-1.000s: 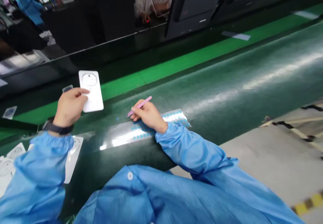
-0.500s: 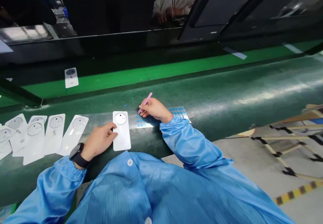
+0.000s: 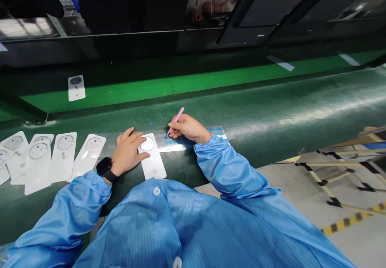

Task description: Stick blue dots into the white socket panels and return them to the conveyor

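Head view: my left hand (image 3: 128, 153) lies open, fingers pressing a thin white plastic card (image 3: 154, 161) near the dark green counter's (image 3: 271, 111) front edge; my right hand (image 3: 188, 126) pinches slim pink tweezers (image 3: 177, 119). The card seems light, stiff and slippery; I'd take it by its long edges.

view: head-worn | faces: forward and down | range: close above left hand (image 3: 128, 153), right hand (image 3: 188, 126)
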Demonstrator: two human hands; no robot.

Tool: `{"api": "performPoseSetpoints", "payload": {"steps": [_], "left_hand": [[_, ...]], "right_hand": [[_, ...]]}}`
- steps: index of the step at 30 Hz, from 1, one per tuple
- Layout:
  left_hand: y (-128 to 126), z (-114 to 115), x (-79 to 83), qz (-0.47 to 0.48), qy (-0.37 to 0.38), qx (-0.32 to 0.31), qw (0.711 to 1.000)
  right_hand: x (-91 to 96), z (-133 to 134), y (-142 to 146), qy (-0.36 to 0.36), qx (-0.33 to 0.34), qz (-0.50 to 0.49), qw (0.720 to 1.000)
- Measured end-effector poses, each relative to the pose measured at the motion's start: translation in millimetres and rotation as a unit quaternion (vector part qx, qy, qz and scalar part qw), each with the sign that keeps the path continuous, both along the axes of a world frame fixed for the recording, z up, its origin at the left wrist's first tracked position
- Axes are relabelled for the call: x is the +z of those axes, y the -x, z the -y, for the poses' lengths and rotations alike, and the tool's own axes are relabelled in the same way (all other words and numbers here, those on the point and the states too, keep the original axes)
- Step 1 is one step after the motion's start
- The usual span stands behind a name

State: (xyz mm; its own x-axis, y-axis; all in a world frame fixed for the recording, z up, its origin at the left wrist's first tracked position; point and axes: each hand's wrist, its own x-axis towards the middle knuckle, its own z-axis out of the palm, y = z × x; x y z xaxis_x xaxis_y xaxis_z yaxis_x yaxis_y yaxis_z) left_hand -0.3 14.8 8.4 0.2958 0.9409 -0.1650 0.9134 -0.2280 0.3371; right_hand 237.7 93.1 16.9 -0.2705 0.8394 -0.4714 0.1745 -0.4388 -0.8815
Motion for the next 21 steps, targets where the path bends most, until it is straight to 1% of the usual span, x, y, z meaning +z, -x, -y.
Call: {"api": "performPoseSetpoints", "payload": {"steps": [3, 5, 9, 12, 15, 21], "left_hand": [[-2.6, 3.8, 1.3, -0.003, -0.001, -0.008, 1.000], [-3.5, 4.9, 2.0, -0.003, -0.002, -0.013, 1.000], [-2.7, 4.8, 1.7, 0.011, 0.008, -0.022, 1.000], [-1.2, 4.4, 1.4, 0.029, 0.012, -0.030, 0.999], [-0.7, 4.0, 2.4, 0.038, 0.016, -0.036, 0.998], [-2.2, 3.7, 3.8, 0.031, 0.030, -0.034, 0.998]], "right_hand": [[2.8, 4.9, 3.5, -0.018, 0.000, -0.047, 0.999], [4.8, 10.0, 12.7, -0.039, 0.014, -0.056, 0.998], [3.6, 16.2, 37.0, -0.066, 0.085, -0.009, 0.994], [-1.8, 13.9, 46.7, -0.074, 0.121, 0.019, 0.990], [-6.0, 10.7, 47.9, -0.066, 0.131, 0.026, 0.989], [-7.6, 10.7, 46.7, -0.055, 0.122, 0.034, 0.990]]}}
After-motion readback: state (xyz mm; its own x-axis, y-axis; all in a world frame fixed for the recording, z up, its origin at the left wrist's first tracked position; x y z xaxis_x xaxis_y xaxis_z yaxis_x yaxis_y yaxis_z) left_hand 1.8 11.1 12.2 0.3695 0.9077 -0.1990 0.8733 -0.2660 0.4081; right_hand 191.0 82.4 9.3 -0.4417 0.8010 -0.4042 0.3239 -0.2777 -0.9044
